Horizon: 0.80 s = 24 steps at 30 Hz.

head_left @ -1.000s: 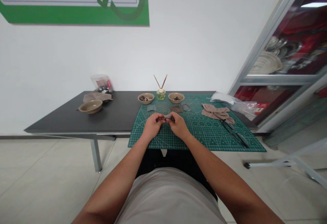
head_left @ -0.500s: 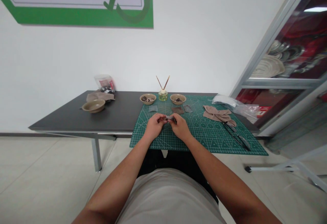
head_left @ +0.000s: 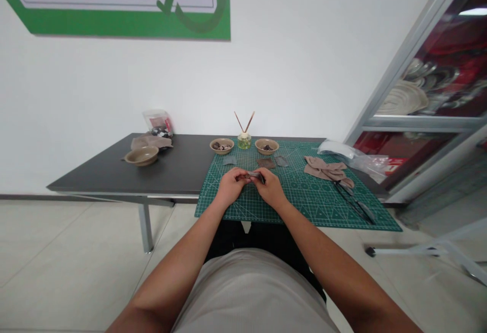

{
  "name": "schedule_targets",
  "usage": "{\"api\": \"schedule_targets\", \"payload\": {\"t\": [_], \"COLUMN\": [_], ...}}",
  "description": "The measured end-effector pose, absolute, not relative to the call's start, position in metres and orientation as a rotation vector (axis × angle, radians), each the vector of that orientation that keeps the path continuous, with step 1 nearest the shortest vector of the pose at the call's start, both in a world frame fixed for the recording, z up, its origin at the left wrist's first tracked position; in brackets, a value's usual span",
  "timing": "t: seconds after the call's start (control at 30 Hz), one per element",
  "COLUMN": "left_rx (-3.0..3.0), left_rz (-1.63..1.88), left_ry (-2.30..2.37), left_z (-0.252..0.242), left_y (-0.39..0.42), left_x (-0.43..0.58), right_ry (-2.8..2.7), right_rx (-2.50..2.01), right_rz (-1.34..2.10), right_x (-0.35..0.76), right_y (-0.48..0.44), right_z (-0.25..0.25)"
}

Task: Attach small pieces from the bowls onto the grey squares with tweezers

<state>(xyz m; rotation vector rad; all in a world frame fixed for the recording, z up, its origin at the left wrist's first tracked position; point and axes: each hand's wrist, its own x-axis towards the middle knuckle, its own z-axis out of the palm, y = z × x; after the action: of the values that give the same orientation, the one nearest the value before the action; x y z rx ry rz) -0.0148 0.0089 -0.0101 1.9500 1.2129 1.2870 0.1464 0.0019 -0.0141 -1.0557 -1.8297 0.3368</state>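
My left hand (head_left: 232, 186) and my right hand (head_left: 268, 187) meet above the green cutting mat (head_left: 304, 206). Pinched between the fingertips of both is a small grey piece (head_left: 254, 174), thin and darker at its right end; its exact kind is too small to make out. Just beyond my hands lie a brown square piece (head_left: 266, 163), a grey rectangular piece (head_left: 281, 160) and a grey-green square (head_left: 230, 160), all flat on the mat.
Two small bowls, left (head_left: 221, 146) and right (head_left: 267, 146), hold dark and pale bits, with a reed diffuser (head_left: 244, 141) between. Rightward are a brown cloth (head_left: 325, 169), black-framed glasses (head_left: 355, 204) and a plastic bag (head_left: 353, 155). Leftward sit another bowl (head_left: 141, 156) and a clear container (head_left: 159, 122).
The view has shifted slightly. Both hands stay together on the small grey piece, and a little more of its dark right end shows by my right fingers.
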Motion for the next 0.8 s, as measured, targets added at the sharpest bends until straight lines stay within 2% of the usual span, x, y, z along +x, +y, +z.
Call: {"api": "schedule_targets", "payload": {"t": [0.8], "left_rx": [1.888], "left_rz": [1.288], "left_ry": [1.261], "left_z": [-0.0083], "left_y": [0.0073], "left_x": [-0.0126], "right_ry": [-1.761], "right_rx": [-1.125], "right_rz": [0.358], "right_x": [0.1457], "right_y": [0.0022], "right_z": [-0.0142]}}
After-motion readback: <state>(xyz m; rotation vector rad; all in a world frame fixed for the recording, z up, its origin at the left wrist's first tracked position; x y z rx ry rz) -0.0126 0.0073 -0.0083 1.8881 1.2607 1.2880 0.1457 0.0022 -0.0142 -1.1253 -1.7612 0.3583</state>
